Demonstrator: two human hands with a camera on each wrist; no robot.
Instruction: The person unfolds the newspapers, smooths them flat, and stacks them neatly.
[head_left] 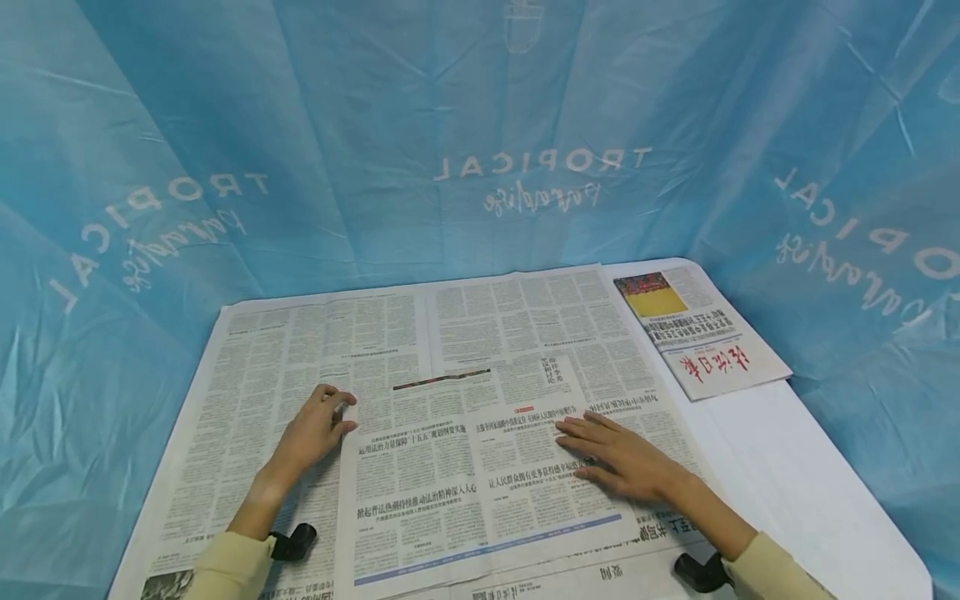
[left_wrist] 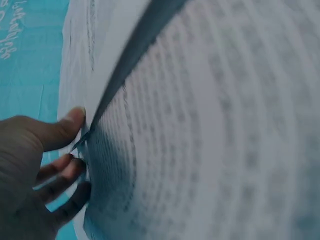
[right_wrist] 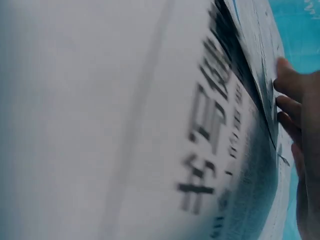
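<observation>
A folded newspaper (head_left: 420,483) lies over larger spread newspaper sheets (head_left: 255,392). At its left edge is my left hand (head_left: 318,425), fingers bent. The left wrist view shows the thumb and fingers of that left hand (left_wrist: 55,160) pinching the edge of the newspaper (left_wrist: 165,130). My right hand (head_left: 626,457) rests with extended fingers on the right part of the folded newspaper. Seen from the right wrist, the right hand (right_wrist: 295,110) lies beyond a slightly raised paper edge, and large printed characters on a newspaper sheet (right_wrist: 205,125) fill the middle.
Another folded newspaper (head_left: 701,333) with red characters and a colour photo lies at the back right of the white table (head_left: 817,492). Blue printed curtains (head_left: 480,108) hang behind the table and along both sides.
</observation>
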